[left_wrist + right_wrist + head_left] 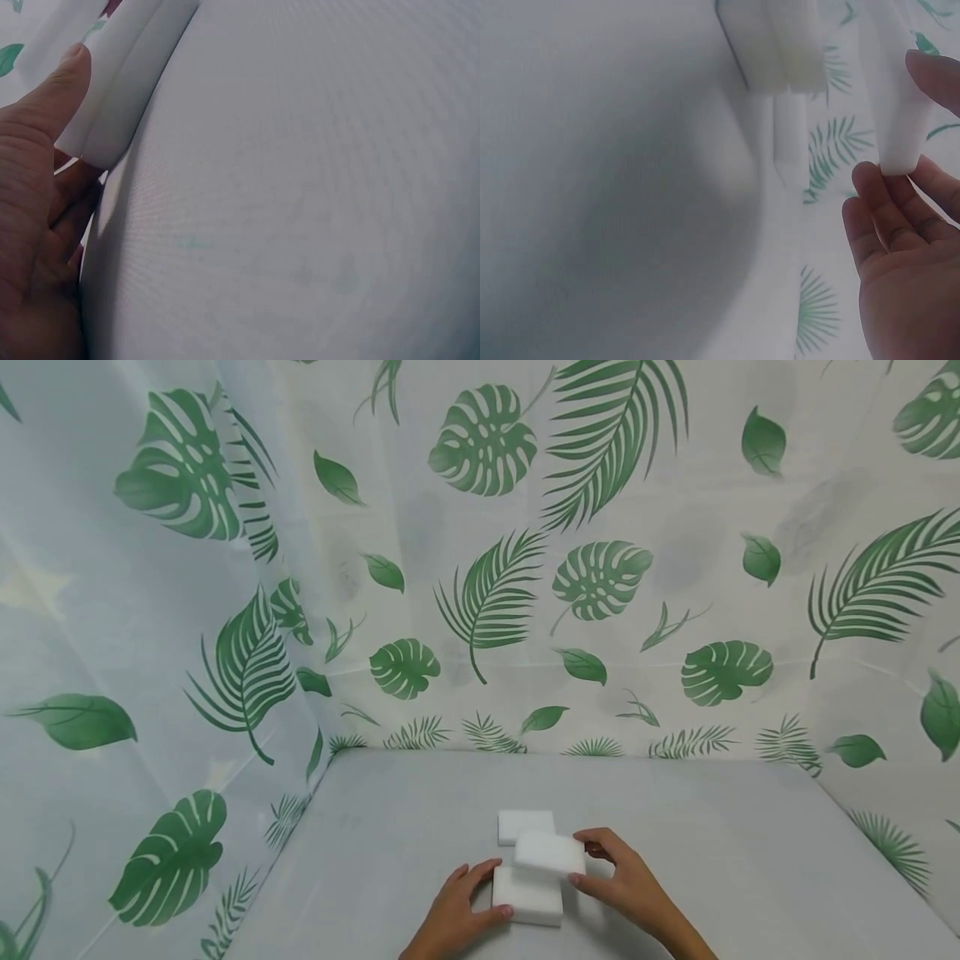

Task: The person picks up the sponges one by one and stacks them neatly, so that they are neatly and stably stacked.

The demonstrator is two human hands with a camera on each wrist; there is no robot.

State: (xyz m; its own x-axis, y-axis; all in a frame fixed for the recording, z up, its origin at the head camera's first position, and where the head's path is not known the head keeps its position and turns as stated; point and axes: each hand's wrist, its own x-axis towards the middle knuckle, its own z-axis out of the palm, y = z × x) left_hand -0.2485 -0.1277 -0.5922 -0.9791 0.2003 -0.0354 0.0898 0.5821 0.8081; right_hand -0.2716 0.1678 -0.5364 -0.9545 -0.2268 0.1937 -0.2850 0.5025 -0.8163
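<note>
White blk [549,853], plain-faced, in R grip [628,887]

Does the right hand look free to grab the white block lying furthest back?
Probably not: the right hand already holds a raised white block, which would likely need setting down first. Otherwise, nothing seems to cover the back block on its left side.

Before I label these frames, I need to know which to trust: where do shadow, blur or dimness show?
Head view: leaf-print backdrop fairly crisp, raised white block slightly soft; left wrist view: dim, with faint ripple-like banding across the pale tabletop; right wrist view: a broad, soft-edged shadow on the tabletop, and white blocks at the top edge hazy.
</note>
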